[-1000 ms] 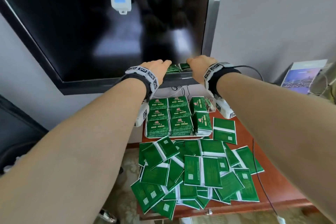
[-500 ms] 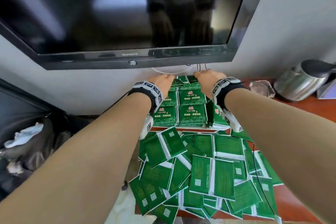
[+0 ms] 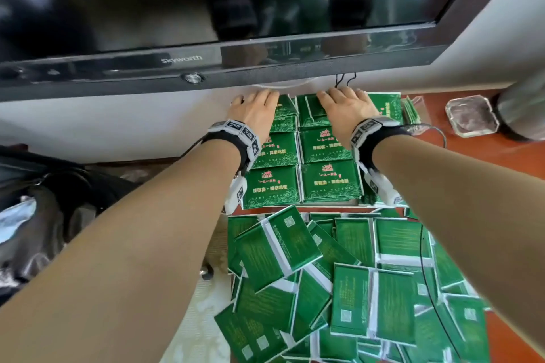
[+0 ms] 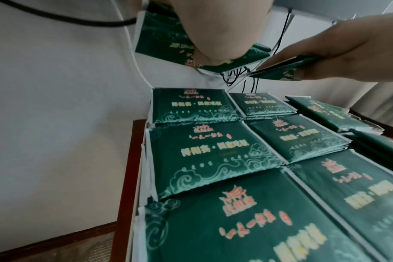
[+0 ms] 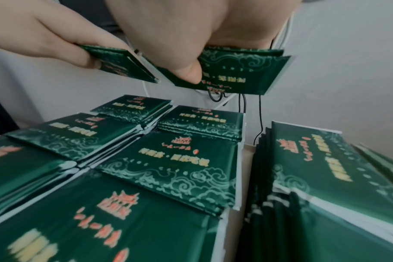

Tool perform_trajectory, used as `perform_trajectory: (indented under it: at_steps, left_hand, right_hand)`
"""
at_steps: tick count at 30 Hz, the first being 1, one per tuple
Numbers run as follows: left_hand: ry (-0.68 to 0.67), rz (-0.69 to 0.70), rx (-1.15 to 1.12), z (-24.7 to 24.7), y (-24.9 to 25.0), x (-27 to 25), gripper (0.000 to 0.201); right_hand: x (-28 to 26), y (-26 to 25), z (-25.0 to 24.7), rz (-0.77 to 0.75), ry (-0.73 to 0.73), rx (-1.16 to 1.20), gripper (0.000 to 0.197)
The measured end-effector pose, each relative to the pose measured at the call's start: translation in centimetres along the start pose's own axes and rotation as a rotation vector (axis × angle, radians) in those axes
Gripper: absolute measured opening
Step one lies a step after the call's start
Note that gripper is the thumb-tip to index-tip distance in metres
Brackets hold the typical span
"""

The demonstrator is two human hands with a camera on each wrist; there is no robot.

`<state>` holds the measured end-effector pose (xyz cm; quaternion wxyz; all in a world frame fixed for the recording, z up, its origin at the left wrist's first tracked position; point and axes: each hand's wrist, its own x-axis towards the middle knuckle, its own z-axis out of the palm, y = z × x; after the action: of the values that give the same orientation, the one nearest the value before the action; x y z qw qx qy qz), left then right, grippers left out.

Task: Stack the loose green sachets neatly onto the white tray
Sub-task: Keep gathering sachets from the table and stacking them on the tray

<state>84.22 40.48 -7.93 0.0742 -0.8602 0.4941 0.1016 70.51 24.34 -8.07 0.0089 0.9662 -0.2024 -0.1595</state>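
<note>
Plainly, both hands are over the far row of stacks, just below the television (image 3: 206, 23), and each has something to lose. The left hand (image 3: 255, 110) pinches a small bundle of green sachets (image 4: 159, 35) between thumb and fingers, held above the far-left stack (image 4: 191, 104), not yet resting on it. The bundle tilts, so if the grip loosens early the sachets could fan out and slide toward the wall behind the white tray (image 4: 144, 177) (its edge barely shows under the packed stacks).

The right hand (image 3: 346, 109) pinches a second bundle (image 5: 240, 70), thumb pressed on its face, above the next far stack (image 5: 202, 122). That stack and its left neighbour look uneven, top sachets skewed, so a careless drop would likely compound the lean.

Right of the tray's flat stacks, a row of sachets stands on edge (image 5: 314, 159); a brushing wrist might tip it.

Nearer the person than the television, the loose pile (image 3: 339, 289) covers the table (image 3: 507, 333), some sachets overhanging its left edge. The black cable (image 3: 424, 259) trailing from the right wrist lies across them and could drag a few off as the arm pulls back.
</note>
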Motion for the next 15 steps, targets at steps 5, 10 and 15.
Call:
perform_trajectory:
  at_steps: [5, 10, 15]
  left_hand:
    - [0.013, 0.048, -0.002, 2.1, -0.1, 1.4, 0.083]
    - [0.017, 0.061, 0.002, 4.2, -0.3, 2.0, 0.090]
    - [-0.051, 0.086, -0.002, 4.4, -0.6, 2.0, 0.096]
  right_hand:
    - [2.3, -0.3, 1.0, -0.023, -0.004, -0.029, 0.079]
    - [3.4, -0.2, 2.1, -0.036, -0.017, -0.053, 0.077]
    - [4.1, 0.1, 3.4, -0.075, -0.011, -0.024, 0.078]
